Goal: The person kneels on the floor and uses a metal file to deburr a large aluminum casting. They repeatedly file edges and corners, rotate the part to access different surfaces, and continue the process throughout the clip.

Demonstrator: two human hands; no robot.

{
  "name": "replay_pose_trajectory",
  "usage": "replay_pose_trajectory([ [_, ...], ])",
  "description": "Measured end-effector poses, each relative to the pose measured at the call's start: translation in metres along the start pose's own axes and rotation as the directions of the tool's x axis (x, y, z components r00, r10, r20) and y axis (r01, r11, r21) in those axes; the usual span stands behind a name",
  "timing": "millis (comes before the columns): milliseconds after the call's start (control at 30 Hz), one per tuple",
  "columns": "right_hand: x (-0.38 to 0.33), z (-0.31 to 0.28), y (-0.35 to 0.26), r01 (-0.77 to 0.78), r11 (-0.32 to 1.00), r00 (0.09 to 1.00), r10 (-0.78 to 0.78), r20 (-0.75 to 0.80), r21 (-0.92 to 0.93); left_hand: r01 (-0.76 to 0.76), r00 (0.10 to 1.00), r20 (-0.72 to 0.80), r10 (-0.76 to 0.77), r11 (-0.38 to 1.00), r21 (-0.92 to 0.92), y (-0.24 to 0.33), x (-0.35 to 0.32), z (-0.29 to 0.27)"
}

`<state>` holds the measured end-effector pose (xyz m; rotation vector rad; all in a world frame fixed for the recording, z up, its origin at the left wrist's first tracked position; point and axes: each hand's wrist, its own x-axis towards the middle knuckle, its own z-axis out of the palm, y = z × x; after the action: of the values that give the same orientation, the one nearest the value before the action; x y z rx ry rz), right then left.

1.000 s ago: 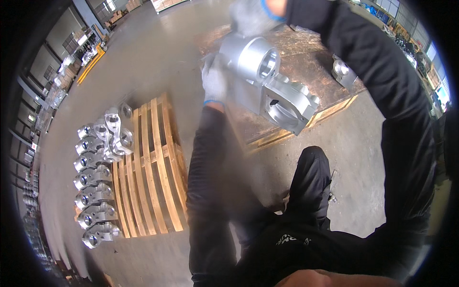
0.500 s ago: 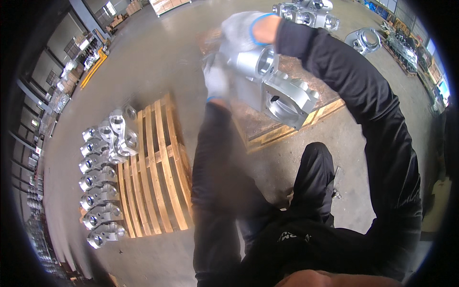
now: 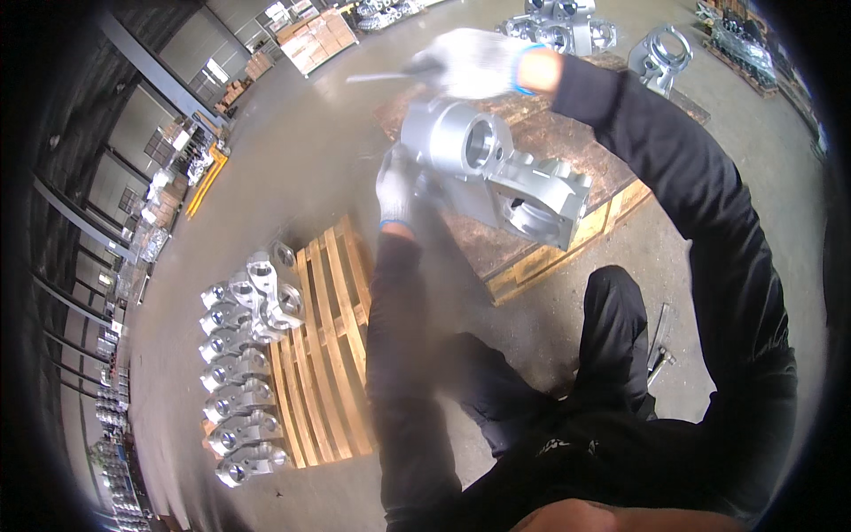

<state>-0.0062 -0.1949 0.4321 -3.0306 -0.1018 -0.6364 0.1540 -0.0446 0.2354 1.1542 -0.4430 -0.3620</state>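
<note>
A large silvery machined metal casting (image 3: 456, 142) with round bores rests at the near part of a brown-topped wooden pallet (image 3: 612, 191). My left hand (image 3: 396, 186), in a white glove with a blue cuff, grips the casting's left side; its fingertips are partly hidden behind the metal. Above the casting, apart from it, is my right hand (image 3: 470, 64), also gloved. Its fingers are closed round a slim, straight grey tool (image 3: 377, 78) that points left. Motion blurs the tool, so its exact kind cannot be made out.
A slatted pallet (image 3: 324, 355) at left bears a row of similar castings (image 3: 239, 399). More castings (image 3: 554, 35) sit at the far side, and one ring-ended casting (image 3: 660, 58) stands far right. Metal tools (image 3: 658, 355) lie on the floor by my right knee. A yellow pallet jack (image 3: 206, 182) is far left.
My right hand has lifted off the casting and moved slightly right, and the slim tool now shows clear of it. The left hand stays on the casting. The whole view has shifted.
</note>
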Motion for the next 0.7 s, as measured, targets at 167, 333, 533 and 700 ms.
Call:
replay_pose_trajectory([
  [167,-0.061,0.016,0.07,-0.271,0.862,0.96,0.275,0.054,0.429,-0.029,0.996,-0.066,0.062,0.911,0.412,0.024,0.042,0.018],
  [333,-0.079,0.043,0.094,-0.251,0.623,0.963,0.24,0.125,0.741,-0.041,0.993,-0.041,0.112,0.641,0.766,0.06,0.074,0.067],
  [533,-0.082,0.044,0.094,-0.253,0.649,0.958,0.273,0.091,0.717,-0.135,0.917,-0.095,0.388,0.526,0.84,0.044,0.05,0.074],
  [700,-0.086,0.012,0.069,-0.21,0.807,0.975,0.131,0.18,0.552,-0.119,0.81,-0.29,0.51,0.627,0.77,0.041,0.001,0.047],
])
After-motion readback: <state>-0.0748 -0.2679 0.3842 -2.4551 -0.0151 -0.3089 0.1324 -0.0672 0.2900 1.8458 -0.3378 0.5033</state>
